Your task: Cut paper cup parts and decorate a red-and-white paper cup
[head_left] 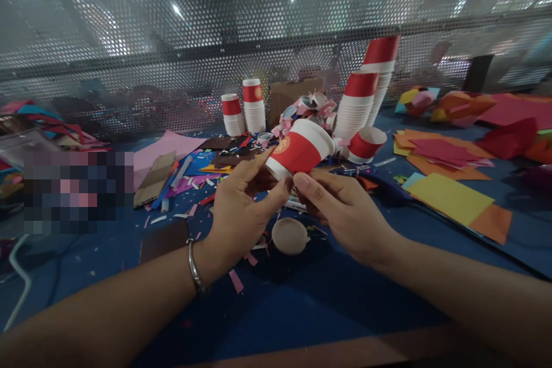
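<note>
Bare arms (435,282) are stretched from the lower corners. At mid-frame, one paper cup (302,152) is held tilted by left hand (241,207) and right hand (351,215), each grip snug, probably for steadiness. Other cups (354,112) are stacked upper right, maybe to save room.

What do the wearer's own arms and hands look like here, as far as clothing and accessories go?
Both the left hand and the right hand are ungloved, and no sleeves show on the visible forearms. A shiny, silver-coloured bangle circles the left wrist; none shows on the right.
</note>
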Motion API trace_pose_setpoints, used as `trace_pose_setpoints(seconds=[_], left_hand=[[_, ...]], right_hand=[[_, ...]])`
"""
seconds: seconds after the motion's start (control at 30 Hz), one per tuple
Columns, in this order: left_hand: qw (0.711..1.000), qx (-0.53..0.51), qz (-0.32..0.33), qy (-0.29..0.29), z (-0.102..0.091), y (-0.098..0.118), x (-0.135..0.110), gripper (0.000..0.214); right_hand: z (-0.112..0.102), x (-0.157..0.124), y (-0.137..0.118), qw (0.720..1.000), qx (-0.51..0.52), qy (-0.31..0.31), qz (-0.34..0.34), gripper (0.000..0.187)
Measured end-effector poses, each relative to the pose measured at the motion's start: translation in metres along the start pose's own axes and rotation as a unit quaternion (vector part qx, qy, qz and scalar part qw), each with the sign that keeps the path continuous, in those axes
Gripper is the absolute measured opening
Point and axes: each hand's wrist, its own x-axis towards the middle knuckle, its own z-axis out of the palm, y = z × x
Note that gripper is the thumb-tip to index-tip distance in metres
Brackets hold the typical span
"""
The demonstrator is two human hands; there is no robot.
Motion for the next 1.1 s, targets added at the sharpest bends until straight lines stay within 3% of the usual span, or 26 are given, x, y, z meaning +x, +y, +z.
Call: trace_pose_setpoints(seconds=[0.23,0.57,0.8,1.1], left_hand=[[0.995,0.097,0.025,0.011,-0.001,-0.006,-0.003,0.049],[0.994,-0.090,-0.067,-0.010,0.003,-0.004,-0.004,0.055],[0.955,-0.247,-0.161,-0.041,0.009,-0.003,0.002,0.028],[0.961,-0.239,-0.132,-0.049,0.005,-0.005,0.001,0.035]], right_hand=[[-0.001,-0.001,-0.001,1.000,-0.029,-0.002,-0.007,0.051],[-0.002,0.002,-0.001,0.998,-0.048,0.002,-0.038,0.050],[-0.002,0.004,0.000,1.000,-0.029,0.000,-0.006,0.052],[-0.001,0.001,0.002,1.000,-0.027,0.000,0.012,0.051]])
